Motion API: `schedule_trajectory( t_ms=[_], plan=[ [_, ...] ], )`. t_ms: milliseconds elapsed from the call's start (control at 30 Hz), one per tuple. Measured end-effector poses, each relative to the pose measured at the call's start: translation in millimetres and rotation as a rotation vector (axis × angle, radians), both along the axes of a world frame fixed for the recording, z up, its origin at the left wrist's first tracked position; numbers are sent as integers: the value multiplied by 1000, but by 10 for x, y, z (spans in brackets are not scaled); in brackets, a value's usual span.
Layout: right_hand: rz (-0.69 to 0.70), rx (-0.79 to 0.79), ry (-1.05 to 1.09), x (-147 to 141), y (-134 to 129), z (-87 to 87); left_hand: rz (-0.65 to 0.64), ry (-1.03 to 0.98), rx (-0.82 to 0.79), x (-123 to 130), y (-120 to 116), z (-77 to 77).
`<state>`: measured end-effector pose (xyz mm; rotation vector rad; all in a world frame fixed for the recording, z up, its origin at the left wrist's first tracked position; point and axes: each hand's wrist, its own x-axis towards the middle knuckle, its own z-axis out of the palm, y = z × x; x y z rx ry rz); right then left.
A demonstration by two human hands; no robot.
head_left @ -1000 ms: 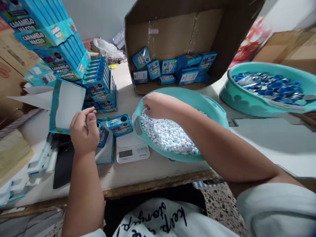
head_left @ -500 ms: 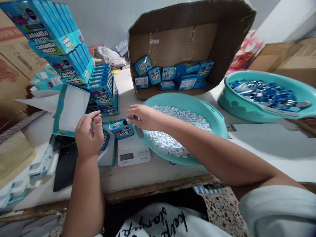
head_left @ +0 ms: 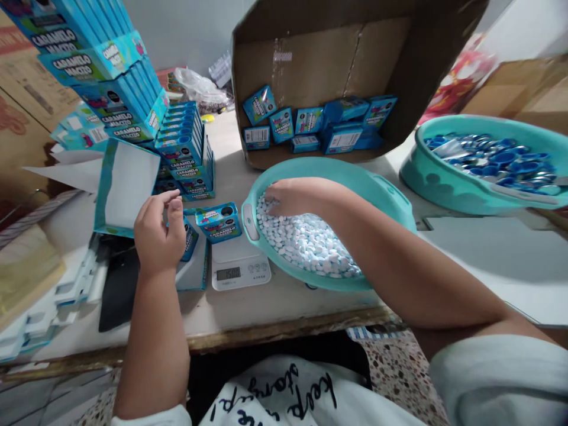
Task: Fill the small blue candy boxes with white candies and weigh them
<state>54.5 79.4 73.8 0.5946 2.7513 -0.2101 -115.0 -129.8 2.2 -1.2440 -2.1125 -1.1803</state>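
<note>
My right hand point(head_left: 288, 198) reaches into the teal basin point(head_left: 399, 207) of small white and pale blue candies point(head_left: 310, 242); its fingertips dip among them, so what they hold is hidden. On the white digital scale point(head_left: 242, 271), whose display looks like 150.0, stands a blue candy box point(head_left: 219, 223). To the left of it, my left hand point(head_left: 160, 228) hovers beside another small blue box point(head_left: 189, 241) on a flat tray. Its fingers are bent, with the thumb raised apart from them, and nothing shows between them.
Stacked blue boxes point(head_left: 181, 154) rise at the back left, beside an open display carton point(head_left: 126, 189). A large cardboard box point(head_left: 319, 65) holding blue boxes stands behind the basin. A second teal basin point(head_left: 448, 183) with blue and silver pieces sits at the right.
My right hand has left the box on the scale and moved right, down into the candies. My left hand has stayed almost where it was. The view has shifted slightly.
</note>
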Motion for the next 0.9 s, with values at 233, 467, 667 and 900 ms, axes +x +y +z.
schedule_trajectory(
  t_ms=[233, 467, 667, 900],
  plan=[
    [-5, 34, -146, -53, -149, 41, 13, 1, -18, 12, 23, -1],
    [-23, 29, -108, -71, -91, -36, 9, -8, -35, 18, 31, 1],
    [-34, 43, -95, -78, -140, 6, 19, -19, -34, 17, 27, 11],
    [-41, 91, -43, -66, -197, 69, 1, 20, -30, 7, 26, 4]
  ],
)
